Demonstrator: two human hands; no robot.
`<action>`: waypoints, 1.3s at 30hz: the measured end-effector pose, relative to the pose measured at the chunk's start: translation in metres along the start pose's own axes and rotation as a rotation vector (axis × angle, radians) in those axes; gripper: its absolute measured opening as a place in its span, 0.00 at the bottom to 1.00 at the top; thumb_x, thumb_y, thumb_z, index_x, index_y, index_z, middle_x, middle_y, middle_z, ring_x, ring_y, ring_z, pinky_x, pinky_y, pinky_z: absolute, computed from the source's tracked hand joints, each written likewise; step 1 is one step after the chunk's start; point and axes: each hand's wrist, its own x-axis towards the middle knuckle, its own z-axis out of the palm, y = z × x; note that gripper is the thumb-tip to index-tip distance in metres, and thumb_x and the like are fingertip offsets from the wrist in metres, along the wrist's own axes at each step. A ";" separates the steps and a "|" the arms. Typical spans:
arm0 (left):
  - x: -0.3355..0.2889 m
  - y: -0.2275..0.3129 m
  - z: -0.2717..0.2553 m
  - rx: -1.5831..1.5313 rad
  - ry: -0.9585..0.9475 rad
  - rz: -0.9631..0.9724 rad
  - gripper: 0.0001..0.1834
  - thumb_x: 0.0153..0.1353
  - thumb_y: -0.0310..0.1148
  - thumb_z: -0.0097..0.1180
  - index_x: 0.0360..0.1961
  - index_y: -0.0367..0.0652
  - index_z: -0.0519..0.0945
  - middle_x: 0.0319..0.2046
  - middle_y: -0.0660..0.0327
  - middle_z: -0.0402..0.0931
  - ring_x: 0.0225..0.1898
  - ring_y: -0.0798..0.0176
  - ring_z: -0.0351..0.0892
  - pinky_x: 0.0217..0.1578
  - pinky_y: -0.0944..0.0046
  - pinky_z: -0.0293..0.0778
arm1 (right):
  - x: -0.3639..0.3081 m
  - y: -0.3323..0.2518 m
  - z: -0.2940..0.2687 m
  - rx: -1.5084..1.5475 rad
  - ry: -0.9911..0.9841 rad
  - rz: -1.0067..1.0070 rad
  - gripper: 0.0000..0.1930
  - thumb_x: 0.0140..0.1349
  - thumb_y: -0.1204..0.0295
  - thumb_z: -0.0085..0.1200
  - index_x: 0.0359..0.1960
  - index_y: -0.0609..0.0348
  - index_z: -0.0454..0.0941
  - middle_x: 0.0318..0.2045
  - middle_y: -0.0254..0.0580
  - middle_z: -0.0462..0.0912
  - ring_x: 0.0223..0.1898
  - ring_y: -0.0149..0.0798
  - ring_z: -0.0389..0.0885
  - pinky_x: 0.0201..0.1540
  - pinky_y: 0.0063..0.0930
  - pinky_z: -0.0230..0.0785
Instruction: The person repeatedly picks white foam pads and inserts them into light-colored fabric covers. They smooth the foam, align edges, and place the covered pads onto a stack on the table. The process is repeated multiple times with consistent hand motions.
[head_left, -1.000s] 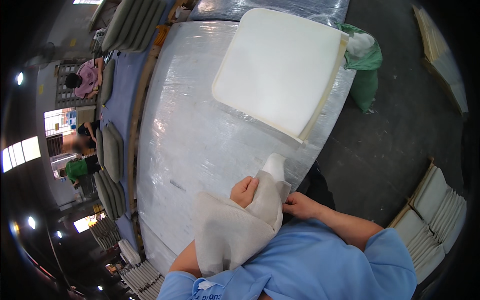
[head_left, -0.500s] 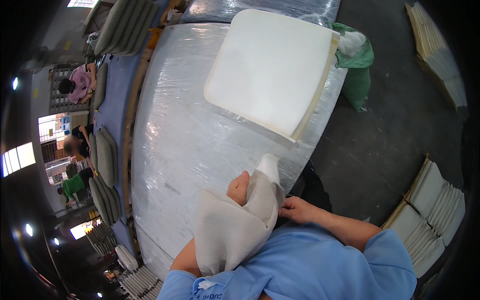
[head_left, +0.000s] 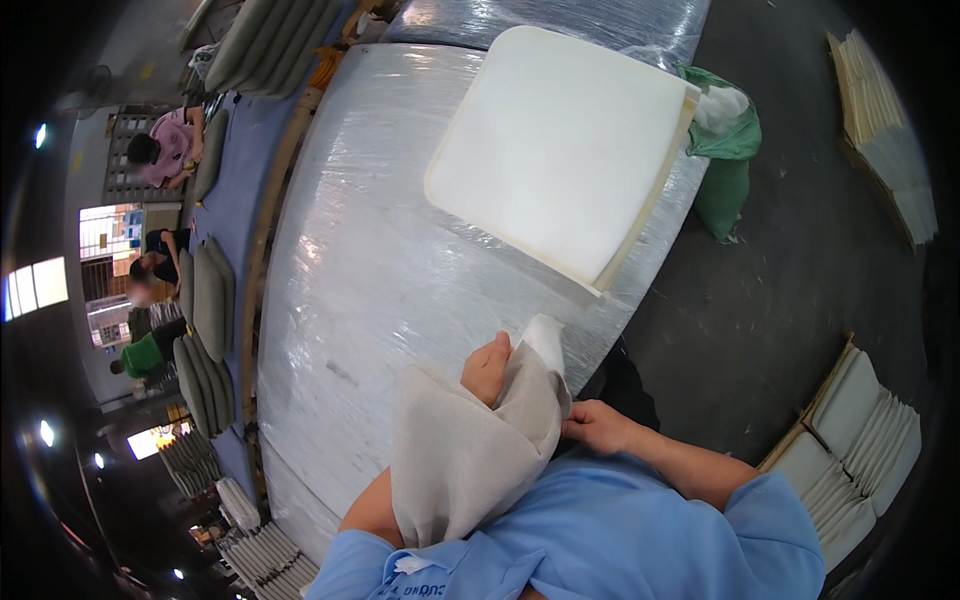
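Observation:
A beige-grey fabric cover (head_left: 455, 460), bunched and partly inside out, drapes over my left forearm. My left hand (head_left: 486, 371) sticks out past its upper edge, fingers curled against the cloth and partly hidden. White material (head_left: 543, 338) shows at the far end of the bundle. On the right side of the cover, my right hand (head_left: 597, 427) pinches its edge between thumb and fingers. Beyond both hands, a white square cushion pad (head_left: 565, 150) with rounded corners and a yellowish rim lies on the plastic-wrapped table (head_left: 340, 260).
A green sack (head_left: 725, 185) with white stuffing hangs by the table's right edge. Stacks of pale pads (head_left: 850, 440) stand on the floor at right. Across a blue bench (head_left: 235, 180) at left, people work among grey cushions (head_left: 210, 300).
My head view has shifted slightly, so the table and pad sit a little lower and further right. Both hands keep their places on the cover.

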 end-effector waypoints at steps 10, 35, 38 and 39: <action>0.009 0.031 0.016 0.149 0.010 0.049 0.28 0.80 0.48 0.43 0.33 0.32 0.80 0.22 0.49 0.77 0.26 0.59 0.74 0.35 0.54 0.73 | -0.002 -0.008 0.001 -0.015 0.000 -0.005 0.16 0.78 0.63 0.55 0.55 0.60 0.84 0.47 0.39 0.90 0.50 0.29 0.84 0.56 0.29 0.75; 0.013 0.015 0.002 -0.271 -0.226 -0.029 0.22 0.81 0.44 0.49 0.33 0.37 0.78 0.29 0.69 0.72 0.33 0.74 0.65 0.35 0.66 0.68 | -0.040 -0.143 0.040 -0.329 0.421 -1.005 0.12 0.55 0.82 0.70 0.41 0.61 0.86 0.40 0.42 0.84 0.36 0.41 0.85 0.37 0.29 0.79; 0.005 0.010 -0.016 -0.279 -0.313 -0.042 0.21 0.80 0.47 0.50 0.33 0.42 0.76 0.30 0.73 0.71 0.34 0.78 0.65 0.34 0.71 0.67 | -0.047 -0.148 0.019 -0.380 0.412 -0.934 0.14 0.55 0.79 0.72 0.43 0.60 0.87 0.41 0.44 0.84 0.36 0.41 0.85 0.37 0.29 0.80; -0.001 0.005 -0.024 -0.245 -0.368 -0.100 0.21 0.80 0.47 0.49 0.37 0.41 0.78 0.33 0.69 0.75 0.36 0.75 0.70 0.38 0.69 0.69 | -0.048 -0.141 0.012 -0.421 0.484 -0.857 0.16 0.56 0.77 0.71 0.47 0.59 0.86 0.42 0.45 0.85 0.34 0.40 0.84 0.38 0.29 0.80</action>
